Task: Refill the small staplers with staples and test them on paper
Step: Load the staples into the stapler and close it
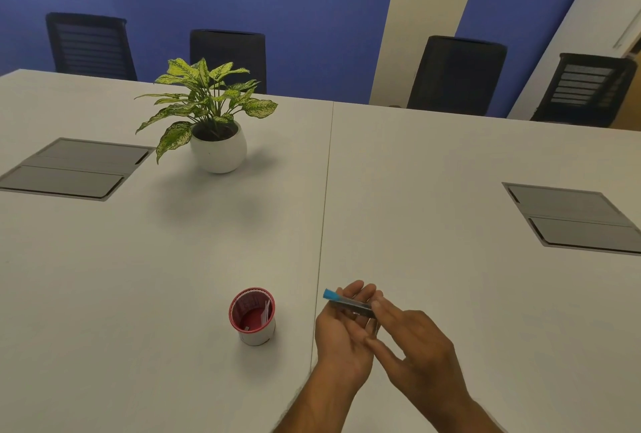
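**A small stapler held between both hands over the table**

The left hand (341, 323) cradles a small stapler (348, 302) across its curled fingers, just above the white table (433, 172), to the right of the seam. The stapler has a blue end pointing away to the left and a grey metal body. The right hand (412, 346) reaches in from the right and its fingertips (376, 306) pinch the near end of the metal part; whether they hold a strip of staples too I cannot tell

It looks light and stiff, easy to carry in one palm. The metal is likely smooth and slippery, so the plastic body is the safer place to grip, leaving the channel free. Loose staple strips break easily and want a gentle pinch

A red-rimmed cup (252, 316) stands nearby to the left, with small white things inside. No paper is in sight
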Demonstrator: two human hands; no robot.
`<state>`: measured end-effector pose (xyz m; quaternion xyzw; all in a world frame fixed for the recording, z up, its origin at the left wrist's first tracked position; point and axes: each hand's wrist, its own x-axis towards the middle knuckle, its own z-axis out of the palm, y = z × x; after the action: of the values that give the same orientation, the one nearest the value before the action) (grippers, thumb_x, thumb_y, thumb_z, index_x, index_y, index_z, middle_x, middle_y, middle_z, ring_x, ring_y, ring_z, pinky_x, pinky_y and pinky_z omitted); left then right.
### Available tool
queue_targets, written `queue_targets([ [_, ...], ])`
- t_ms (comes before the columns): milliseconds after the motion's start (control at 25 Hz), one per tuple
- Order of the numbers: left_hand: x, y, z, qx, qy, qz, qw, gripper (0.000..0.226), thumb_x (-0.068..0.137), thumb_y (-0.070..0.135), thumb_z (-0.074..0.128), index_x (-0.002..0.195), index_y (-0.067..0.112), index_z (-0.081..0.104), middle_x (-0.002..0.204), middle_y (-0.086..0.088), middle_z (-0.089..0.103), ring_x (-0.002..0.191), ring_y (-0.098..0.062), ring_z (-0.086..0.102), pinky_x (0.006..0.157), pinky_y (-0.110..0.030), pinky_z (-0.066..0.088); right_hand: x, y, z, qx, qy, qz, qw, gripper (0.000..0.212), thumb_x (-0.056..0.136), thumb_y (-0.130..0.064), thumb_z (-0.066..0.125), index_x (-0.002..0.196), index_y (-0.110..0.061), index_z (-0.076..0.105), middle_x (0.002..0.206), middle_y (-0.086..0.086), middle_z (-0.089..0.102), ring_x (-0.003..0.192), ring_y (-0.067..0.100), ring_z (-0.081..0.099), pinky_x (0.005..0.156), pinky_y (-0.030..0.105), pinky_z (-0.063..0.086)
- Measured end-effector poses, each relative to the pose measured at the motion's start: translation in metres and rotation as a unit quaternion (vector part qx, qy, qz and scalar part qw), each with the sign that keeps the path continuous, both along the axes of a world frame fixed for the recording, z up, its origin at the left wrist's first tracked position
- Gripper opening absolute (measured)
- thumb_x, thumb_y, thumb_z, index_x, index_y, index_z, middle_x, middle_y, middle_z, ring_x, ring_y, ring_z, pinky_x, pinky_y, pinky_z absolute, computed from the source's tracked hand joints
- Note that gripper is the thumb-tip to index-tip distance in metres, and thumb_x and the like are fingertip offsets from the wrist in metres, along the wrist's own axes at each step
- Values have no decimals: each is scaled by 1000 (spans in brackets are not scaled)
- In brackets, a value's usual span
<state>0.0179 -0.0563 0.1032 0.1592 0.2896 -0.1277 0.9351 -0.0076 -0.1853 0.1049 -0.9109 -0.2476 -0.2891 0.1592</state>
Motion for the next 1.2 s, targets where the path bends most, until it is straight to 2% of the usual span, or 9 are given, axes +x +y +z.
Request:
queue_targets([
  [160,-1,0,-3,9,-2,2,1000,47,104,35,35,112,2,69,111,-21,74,99,-38,73,77,-42,63,-3,0,1,1,4,16,1000,60,56,-24,96,110,-7,76,105,1,78,73,18,73,63,24,61],
  [280,-3,1,-3,46,-9,-8,999,39,99,34,47,109,4,72,109,-19,75,99,-36,73,81,-43,60,-8,5,12,118,132,-18,984,59,58,-32,94,112,-22,75,93,-11,78,68,7,70,58,17,58],
  [360,-3,0,-5,112,-17,-1,994,31,96,29,54,107,6,72,103,-18,76,93,-32,74,78,-42,60,-11,11,25,302,304,-59,902,48,64,-34,91,108,-41,74,87,-19,78,70,4,71,62,21,60],
  [480,-7,-1,-7,318,-72,19,945,14,95,22,57,105,17,66,89,-11,77,84,-27,74,71,-34,60,-6,11,25,484,461,-73,740,45,61,-40,88,102,-26,79,83,1,79,63,13,70,57,34,61],
  [560,-11,2,-5,421,-145,15,895,13,90,20,63,101,25,60,86,-8,77,81,-26,74,68,-27,60,-7,11,29,512,485,-72,705,53,54,-44,86,100,-19,80,83,8,79,62,18,68,55,32,57],
  [720,-12,12,-2,555,-236,-40,797,25,79,20,72,96,33,60,85,4,78,77,-17,74,63,-18,56,-10,12,34,529,495,-93,682,52,51,-45,86,96,-19,81,83,9,79,65,23,70,57,32,55],
  [880,-11,15,-1,594,-245,-64,763,24,79,20,74,93,36,64,85,12,76,75,-12,74,58,-16,56,-10,11,32,529,499,-97,680,53,50,-47,87,96,-20,81,84,8,79,66,23,71,58,33,56],
  [960,-11,12,1,593,-227,-62,770,22,79,18,74,89,36,65,85,12,76,74,-11,73,59,-17,56,-11,10,33,527,498,-97,682,53,50,-48,87,96,-21,81,84,7,79,66,22,72,59,33,57],
  [1200,-11,7,4,486,-137,-67,860,24,77,11,69,93,25,59,79,-5,77,70,-18,72,65,-28,56,-13,9,33,512,499,-78,695,58,49,-48,86,100,-22,79,87,4,80,65,17,71,59,32,59],
])
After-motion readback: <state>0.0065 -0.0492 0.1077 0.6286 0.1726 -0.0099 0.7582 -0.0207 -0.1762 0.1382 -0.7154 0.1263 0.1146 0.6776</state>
